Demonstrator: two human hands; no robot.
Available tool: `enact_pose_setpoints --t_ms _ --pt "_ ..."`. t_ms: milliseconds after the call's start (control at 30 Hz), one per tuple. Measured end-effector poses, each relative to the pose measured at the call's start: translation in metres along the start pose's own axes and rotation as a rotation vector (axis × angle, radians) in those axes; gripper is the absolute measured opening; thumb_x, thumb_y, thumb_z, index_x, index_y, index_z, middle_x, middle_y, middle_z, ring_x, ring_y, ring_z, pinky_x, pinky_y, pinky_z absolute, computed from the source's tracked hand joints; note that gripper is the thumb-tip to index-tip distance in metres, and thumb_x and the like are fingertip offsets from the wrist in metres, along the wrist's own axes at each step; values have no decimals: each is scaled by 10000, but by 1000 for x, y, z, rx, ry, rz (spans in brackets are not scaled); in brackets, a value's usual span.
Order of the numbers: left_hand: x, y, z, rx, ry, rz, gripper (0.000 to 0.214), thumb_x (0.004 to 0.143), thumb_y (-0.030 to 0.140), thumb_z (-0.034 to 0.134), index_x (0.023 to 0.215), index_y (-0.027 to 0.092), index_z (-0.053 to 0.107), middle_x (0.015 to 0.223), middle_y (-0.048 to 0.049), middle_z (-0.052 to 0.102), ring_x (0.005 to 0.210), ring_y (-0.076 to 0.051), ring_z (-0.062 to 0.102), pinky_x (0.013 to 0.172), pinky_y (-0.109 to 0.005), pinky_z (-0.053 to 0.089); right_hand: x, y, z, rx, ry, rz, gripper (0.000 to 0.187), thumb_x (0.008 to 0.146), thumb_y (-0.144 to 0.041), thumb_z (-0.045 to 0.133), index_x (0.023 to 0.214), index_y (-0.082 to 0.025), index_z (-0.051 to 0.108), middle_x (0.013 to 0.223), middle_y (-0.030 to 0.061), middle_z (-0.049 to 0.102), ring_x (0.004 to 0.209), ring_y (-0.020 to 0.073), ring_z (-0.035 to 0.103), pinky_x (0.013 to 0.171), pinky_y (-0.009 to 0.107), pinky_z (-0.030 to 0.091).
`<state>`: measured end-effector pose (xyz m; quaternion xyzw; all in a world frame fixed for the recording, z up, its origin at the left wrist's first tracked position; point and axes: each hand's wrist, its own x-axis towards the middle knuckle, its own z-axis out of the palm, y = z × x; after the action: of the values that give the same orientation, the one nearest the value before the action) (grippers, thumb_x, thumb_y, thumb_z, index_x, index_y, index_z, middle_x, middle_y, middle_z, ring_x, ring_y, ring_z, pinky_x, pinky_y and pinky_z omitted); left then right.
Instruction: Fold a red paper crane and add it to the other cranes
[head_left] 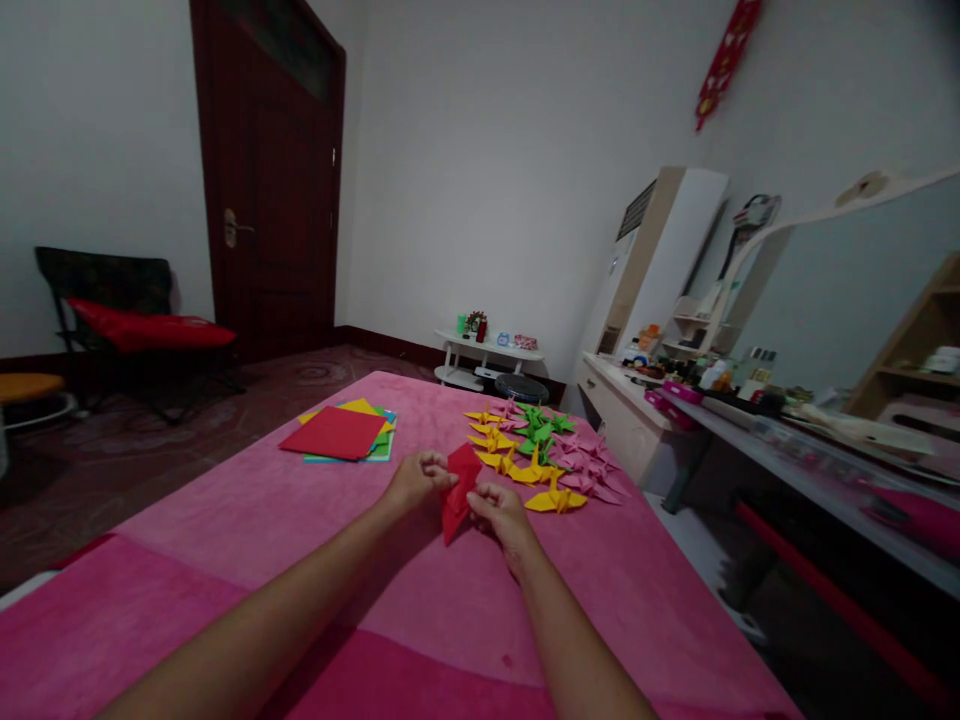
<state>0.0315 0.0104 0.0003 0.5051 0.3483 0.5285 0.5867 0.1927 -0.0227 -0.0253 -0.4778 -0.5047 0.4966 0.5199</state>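
Head view: your left hand (415,479) and right hand (501,509) both pinch a folded red paper (458,490) between them, held just above the pink blanket (285,540). Just beyond it lie yellow cranes (517,462), green cranes (541,427) and pink cranes (589,465). A paper stack (341,433), red on top, lies well to the left.

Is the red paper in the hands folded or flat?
Folded. The red paper is a narrow, pointed, creased shape pinched between the left hand and right hand, not a square sheet.
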Motion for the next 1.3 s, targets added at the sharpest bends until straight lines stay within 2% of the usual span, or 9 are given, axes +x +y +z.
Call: enact_pose_setpoints --t_ms 133,367,567,800,867,933,1033,1133,1300 --pt "-13 -14 13 -187 -6 -67 442 490 380 810 767 114 592 622 -33 639 508 -144 587 511 -254 441 -3 5 3 4 52 -33 347 612 -445 699 657 -135 548 456 -36 536 356 52 404 387 176 289" --pt "-24 -21 17 -112 -89 5 355 606 410 756 660 79 640 570 -67 648 486 -141 569 500 -244 428 -8 2 15 29 110 -73 287 664 -404 644 629 -152 512 442 -34 529 364 69 434 383 178 312" --pt "-23 -19 10 -3 -206 -83 379 576 404 772 688 52 687 629 -87 673 504 -127 555 506 -229 399 -6 4 12 28 114 -150 310 671 -434 665 754 -148 579 483 -61 494 390 63 387 378 179 273" --pt "-25 -21 8 23 -315 -129 351 578 371 771 722 59 704 665 -70 669 534 -103 529 529 -209 371 -3 6 6 -95 327 -252 490 756 -518 557 437 -186 388 348 -67 321 346 66 284 372 217 203" --pt "-25 -22 9 9 -314 -138 340 582 365 765 728 64 704 668 -67 669 539 -105 533 543 -213 379 -3 5 6 -53 300 -212 482 743 -548 554 456 -186 416 361 -64 342 349 71 298 373 217 218" --pt "-25 -22 9 15 -293 -148 332 571 363 764 706 67 697 647 -60 660 525 -105 526 531 -213 371 -3 4 6 6 196 -164 421 708 -548 592 540 -170 512 427 -47 444 390 86 377 397 214 282" --pt "-26 -19 9 63 -267 -155 295 536 338 768 635 78 671 572 -25 614 481 -88 480 482 -199 319 -4 1 6 48 81 -137 333 590 -435 733 703 -151 604 576 -23 573 501 108 487 481 221 381" --pt "-26 -19 8 144 -310 -136 264 545 319 757 600 85 650 524 4 563 454 -70 432 457 -192 277 -7 -1 8 93 114 -93 324 493 -327 796 677 -145 601 583 -28 585 504 107 492 494 226 393" --pt "-25 -23 4 225 -415 -117 289 593 363 729 647 90 651 529 12 549 441 -67 414 450 -196 272 -11 0 9 142 160 -74 267 545 -332 770 632 -137 610 556 -18 590 486 107 494 498 234 393"
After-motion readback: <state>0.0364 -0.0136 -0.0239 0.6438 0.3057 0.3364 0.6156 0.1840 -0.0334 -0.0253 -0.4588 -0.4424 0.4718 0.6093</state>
